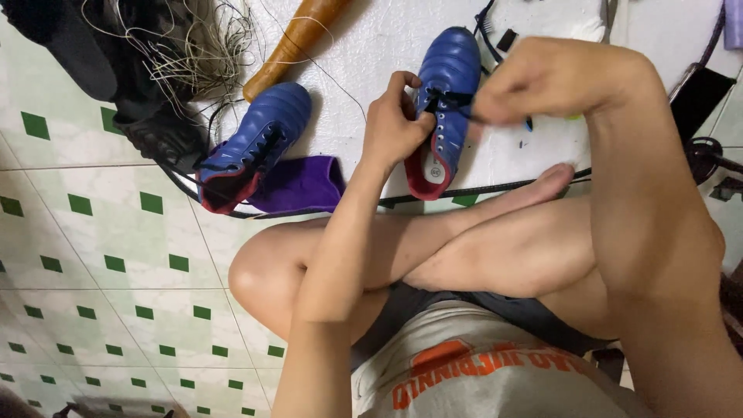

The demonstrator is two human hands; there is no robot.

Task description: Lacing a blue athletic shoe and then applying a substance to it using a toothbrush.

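A blue football boot [449, 77] with a red lining lies on the white board in front of me, toe pointing away. My left hand [393, 124] pinches its black lace at the eyelets on the boot's left side. My right hand [534, 81] is closed on the other end of the black lace, pulled out to the right of the boot. A second blue boot [259, 139] lies to the left, with no hand on it. My bare legs are crossed below the boots.
A purple cloth [306, 184] lies beside the left boot. A wooden handle [298, 42], a tangle of thread [197, 50] and black shoes [159, 128] sit at the top left. Green-and-white tiles [116, 255] cover the floor. Dark gear [708, 155] stands at the right.
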